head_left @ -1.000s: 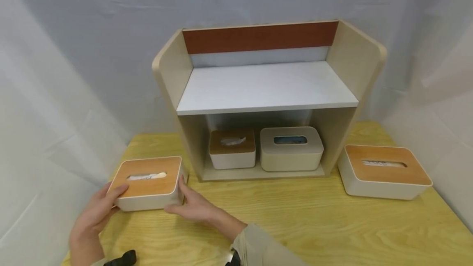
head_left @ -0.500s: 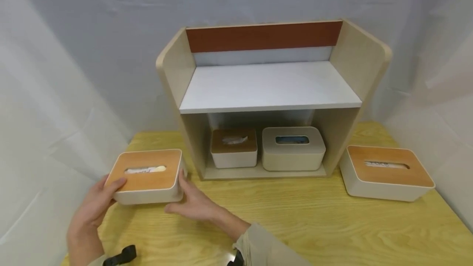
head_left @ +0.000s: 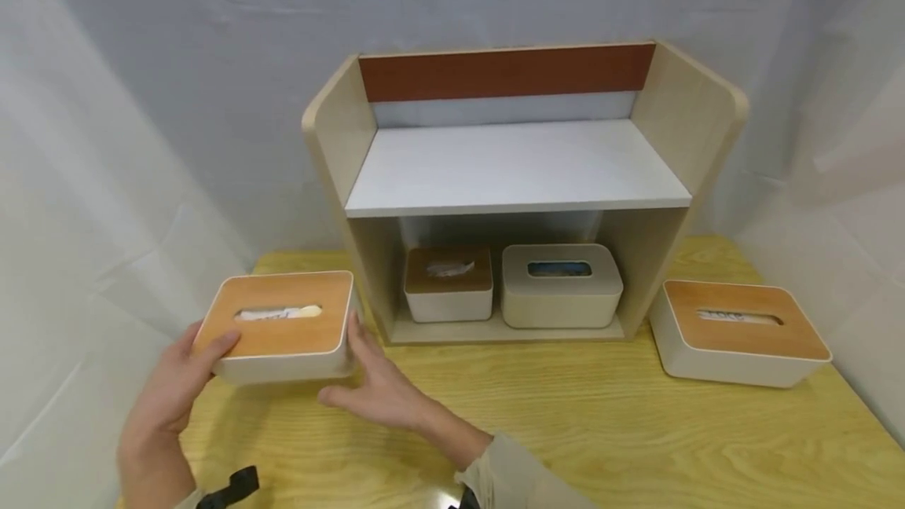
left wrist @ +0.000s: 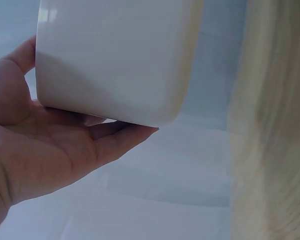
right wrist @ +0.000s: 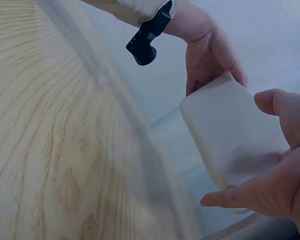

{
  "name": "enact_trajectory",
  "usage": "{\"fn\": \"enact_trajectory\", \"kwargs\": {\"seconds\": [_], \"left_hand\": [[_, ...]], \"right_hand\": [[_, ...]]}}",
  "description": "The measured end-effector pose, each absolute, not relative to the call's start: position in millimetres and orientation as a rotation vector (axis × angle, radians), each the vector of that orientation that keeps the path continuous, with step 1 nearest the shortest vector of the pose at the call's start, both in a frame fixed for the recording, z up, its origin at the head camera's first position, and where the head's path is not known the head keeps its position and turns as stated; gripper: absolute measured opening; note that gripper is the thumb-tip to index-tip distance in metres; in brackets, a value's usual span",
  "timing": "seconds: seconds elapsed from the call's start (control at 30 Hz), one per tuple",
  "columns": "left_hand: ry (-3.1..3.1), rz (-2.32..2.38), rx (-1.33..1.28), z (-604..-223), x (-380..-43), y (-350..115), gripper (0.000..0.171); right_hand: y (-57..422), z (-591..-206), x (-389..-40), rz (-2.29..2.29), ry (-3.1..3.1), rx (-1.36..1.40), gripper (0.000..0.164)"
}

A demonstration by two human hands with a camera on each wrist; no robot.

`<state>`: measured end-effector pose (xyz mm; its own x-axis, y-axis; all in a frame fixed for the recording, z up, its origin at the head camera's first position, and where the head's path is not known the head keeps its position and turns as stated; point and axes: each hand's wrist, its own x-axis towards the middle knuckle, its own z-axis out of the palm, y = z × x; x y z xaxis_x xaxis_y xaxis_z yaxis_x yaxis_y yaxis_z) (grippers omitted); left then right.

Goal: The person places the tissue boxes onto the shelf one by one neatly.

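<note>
A white tissue box with an orange wood-look lid [head_left: 279, 314] is lifted over the table's left side, its shadow below it. My left hand [head_left: 168, 379] grips its left end, thumb on the lid and fingers along the end wall. In the left wrist view the white side of the tissue box [left wrist: 110, 65] sits against the left fingers [left wrist: 122, 142]. My right hand [head_left: 382, 387] is at the opposite end, fingers fairly straight along the wall and thumb apart from the box. The right wrist view shows the right hand [right wrist: 275, 185] spread around that end.
A shelf unit [head_left: 519, 167] stands at the back centre. Its lower compartment holds a brown-lidded tissue box [head_left: 448, 285] and a cream tissue box [head_left: 562, 289]. Another orange-lidded tissue box [head_left: 742, 328] sits at the table's right edge. Pale fabric [head_left: 106, 218] hangs around the table [head_left: 551, 407].
The left tissue box has risen off the table and moved slightly away from me, carried by my left hand. My right thumb has drawn away from the box.
</note>
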<state>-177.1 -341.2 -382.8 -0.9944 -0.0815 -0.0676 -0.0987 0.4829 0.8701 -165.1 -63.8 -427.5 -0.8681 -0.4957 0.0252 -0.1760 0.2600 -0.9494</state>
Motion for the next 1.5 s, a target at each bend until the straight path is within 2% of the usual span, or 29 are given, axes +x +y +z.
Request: {"fn": "enact_trajectory", "kwargs": {"seconds": [0.13, 0.37, 0.97, 1.23, 1.5], "left_hand": [[2.833, 1.515, -0.169, -371, -171, -333, 0.068], [2.942, 1.421, -0.225, -357, -165, -324, 0.07], [2.991, 1.546, -0.123, -343, -142, -320, 0.06], [3.01, 1.544, 0.099, -339, -132, -312, 0.056], [2.837, 1.676, 0.511, -330, -119, -293, 0.075]], "right_hand": [[-59, -421, -163, -1.666, 2.27, -0.639, 0.107], [-52, -410, -158, -1.697, 2.284, -0.68, 0.107], [-36, -382, -131, -1.706, 2.334, -0.714, 0.103], [-21, -371, -122, -1.791, 2.318, -0.702, 0.105], [-4, -359, -116, -1.852, 2.387, -0.708, 0.105]]}}
